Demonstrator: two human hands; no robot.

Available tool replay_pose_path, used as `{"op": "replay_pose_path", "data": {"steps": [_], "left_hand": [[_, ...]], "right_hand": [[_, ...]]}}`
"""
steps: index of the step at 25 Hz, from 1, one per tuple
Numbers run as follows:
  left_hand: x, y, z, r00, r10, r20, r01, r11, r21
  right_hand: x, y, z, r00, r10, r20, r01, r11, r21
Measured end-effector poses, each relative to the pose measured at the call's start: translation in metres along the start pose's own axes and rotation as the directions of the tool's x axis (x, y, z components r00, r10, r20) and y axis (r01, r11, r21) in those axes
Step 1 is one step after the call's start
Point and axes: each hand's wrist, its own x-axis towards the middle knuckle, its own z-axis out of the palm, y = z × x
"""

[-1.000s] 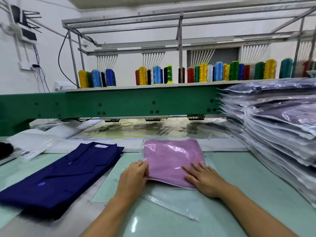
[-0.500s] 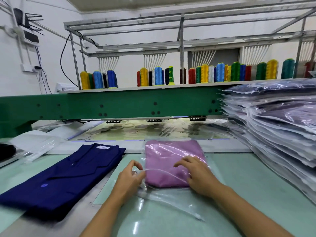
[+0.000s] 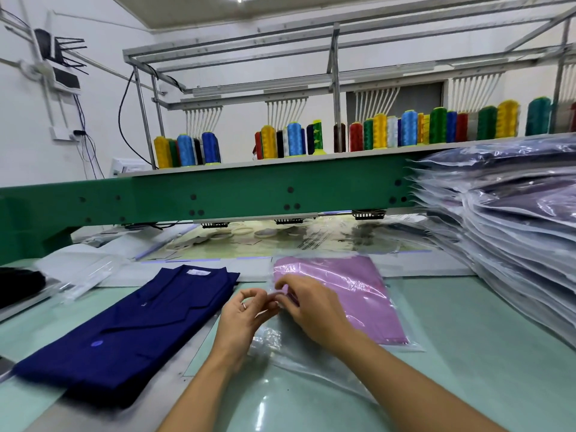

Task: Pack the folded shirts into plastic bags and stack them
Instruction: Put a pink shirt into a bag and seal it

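Two hands meet at centre frame: left hand [image 3: 244, 316] and right hand [image 3: 311, 310] each pinch the clear film of the plastic bag [image 3: 299, 363], which holds a pink shirt [image 3: 349, 294] flat on the table [image 3: 467, 338]. Slick film could slip from that grip, leaving the crumpled mouth unsealed before it joins the stack [image 3: 514, 244] at right.

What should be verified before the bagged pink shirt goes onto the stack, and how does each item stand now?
1. Pink shirt fully inside the plastic bag: ok.
2. Shirt lies flat and folded: ok.
3. Bag mouth closed: cannot tell; the left hand and right hand pinch its edge and hide it.
4. Table between the bag and the stack of bagged shirts free: ok.
5. Blue shirt, folded and unbagged, waits at the left: ok.
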Motion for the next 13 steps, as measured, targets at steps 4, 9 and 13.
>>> {"op": "replay_pose_path", "data": {"steps": [4, 9, 13], "left_hand": [[0.002, -0.003, -0.005, 0.998, 0.067, 0.004, -0.067, 0.994, 0.081], [0.008, -0.004, -0.010, 0.966, 0.215, -0.147, -0.156, 0.930, 0.332], [0.008, -0.005, -0.010, 0.960, 0.223, -0.166, -0.178, 0.952, 0.251]], "right_hand": [[0.008, 0.007, -0.005, 0.995, 0.090, 0.031, -0.094, 0.981, 0.171], [0.000, 0.011, -0.003, 0.993, 0.043, 0.108, -0.065, 0.975, 0.213], [0.001, 0.002, 0.002, 0.997, -0.007, 0.079, -0.014, 0.963, 0.268]]}}
